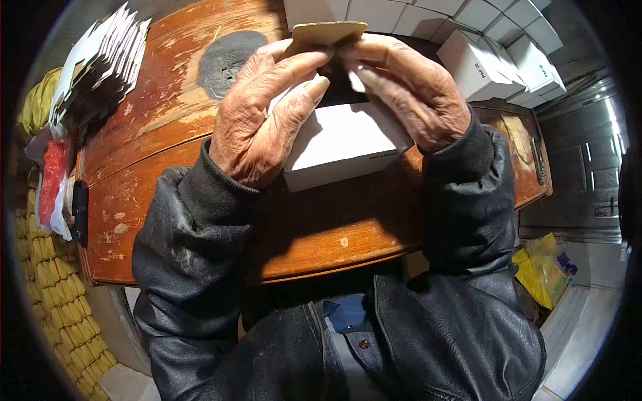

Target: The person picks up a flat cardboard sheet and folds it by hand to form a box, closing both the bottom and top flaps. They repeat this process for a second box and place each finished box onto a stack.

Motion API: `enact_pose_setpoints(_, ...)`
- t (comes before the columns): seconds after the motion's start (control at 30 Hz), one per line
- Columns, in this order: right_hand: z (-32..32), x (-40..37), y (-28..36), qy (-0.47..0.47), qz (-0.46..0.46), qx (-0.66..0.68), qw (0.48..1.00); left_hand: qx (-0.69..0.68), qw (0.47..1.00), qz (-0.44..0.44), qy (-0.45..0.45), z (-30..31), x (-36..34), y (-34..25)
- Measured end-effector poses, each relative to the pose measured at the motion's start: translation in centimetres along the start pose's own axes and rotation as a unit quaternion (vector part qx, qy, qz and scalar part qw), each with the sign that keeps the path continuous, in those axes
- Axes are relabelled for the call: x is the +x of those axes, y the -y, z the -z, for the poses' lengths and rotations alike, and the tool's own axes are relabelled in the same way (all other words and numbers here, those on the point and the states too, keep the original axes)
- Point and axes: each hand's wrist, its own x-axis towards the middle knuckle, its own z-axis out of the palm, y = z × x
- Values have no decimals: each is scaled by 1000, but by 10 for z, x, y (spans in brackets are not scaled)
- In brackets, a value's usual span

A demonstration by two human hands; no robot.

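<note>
A white cardboard box (pixel 348 137) lies on the wooden table in front of me, with dark print along its near edge. At its far end a flap (pixel 328 31) stands up, its brown inner side showing. My left hand (pixel 264 110) is closed on the left side of that end, thumb stretched along the white card and fingers at the flap. On the other side my right hand (pixel 414 87) is closed too, its fingers at the flap and the side of the opening. The hands hide part of the opening, and the inside is in dark shadow.
White boxes (pixel 481 70), some marked PAP 20, are stacked at the back right. A pile of flat white cartons (pixel 100 60) stands at the back left. The worn wooden table (pixel 154 214) bears a dark round patch (pixel 224 63). A red bag (pixel 52 177) hangs by the left edge.
</note>
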Motion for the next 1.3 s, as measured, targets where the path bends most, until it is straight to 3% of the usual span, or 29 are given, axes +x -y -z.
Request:
enact_pose_setpoints(0.13, 5, 1, 2, 32, 3, -117, 993, -7, 999, -18, 28, 0, 1, 1)
enact_pose_setpoints(0.27, 5, 7, -3, -38, 117, -197, 973, -77, 997, -7, -23, -7, -1, 8)
enact_pose_setpoints(0.33, 2, 5, -1, -92, 65, -94, 989, -165, 984, 20, -61, -11, 0, 6)
enact_pose_setpoints(0.43, 6, 0, 16, -100, -9, 60, 993, -106, 988, 10, -109, -12, -1, 6)
enact_pose_setpoints(0.5, -3, 4, 16, -171, -9, 163, 972, 10, 990, -17, -138, -11, 1, 6)
enact_pose_setpoints(0.6, 2, 0, 14, -100, -74, 181, 976, 137, 976, -40, -161, -7, 1, 7)
enact_pose_setpoints(0.7, 0, 0, 14, -58, -58, 154, 985, 63, 980, 11, -187, -10, 1, 1)
enact_pose_setpoints(0.73, 2, 0, 19, -39, -100, 201, 974, 66, 977, 44, -200, -12, 1, -3)
enact_pose_setpoints(0.83, -2, 2, 12, -20, -76, 162, 984, 31, 987, 51, -151, -11, 0, 9)
enact_pose_setpoints(1.0, -7, 3, 11, -62, -87, 139, 985, -141, 974, 149, -95, -12, -6, 3)
enact_pose_setpoints(1.1, -2, 0, 12, 24, -83, 42, 995, -132, 978, 146, -75, -9, -7, 6)
enact_pose_setpoints(1.3, -5, 0, 6, 12, 4, -57, 998, -173, 969, 168, -55, -7, -7, 4)
